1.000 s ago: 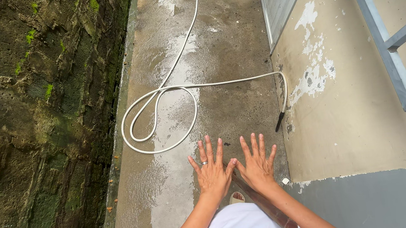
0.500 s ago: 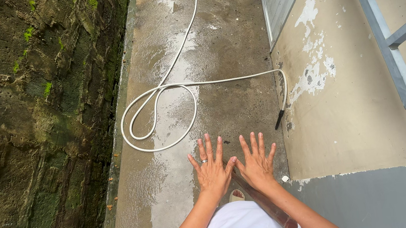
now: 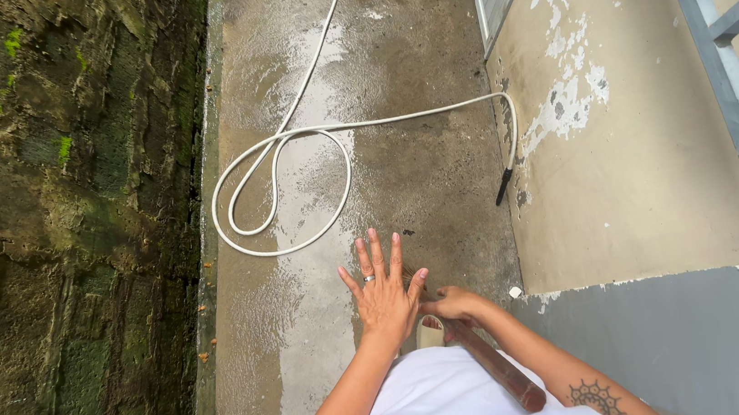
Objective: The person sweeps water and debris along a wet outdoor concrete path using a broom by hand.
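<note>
Wet concrete floor [image 3: 381,142] could let the stick [image 3: 494,366] skid, since only the right hand [image 3: 451,305] is curled around it. Beside the stick, the left hand [image 3: 385,295] is spread flat and empty; the hose [image 3: 281,189] looped beyond the stick could snag it.

Hose [image 3: 280,185] lies ahead of hands (stick [image 3: 494,365] right).

No packages, labels, signs or screens visible anywhere in head view.
</note>
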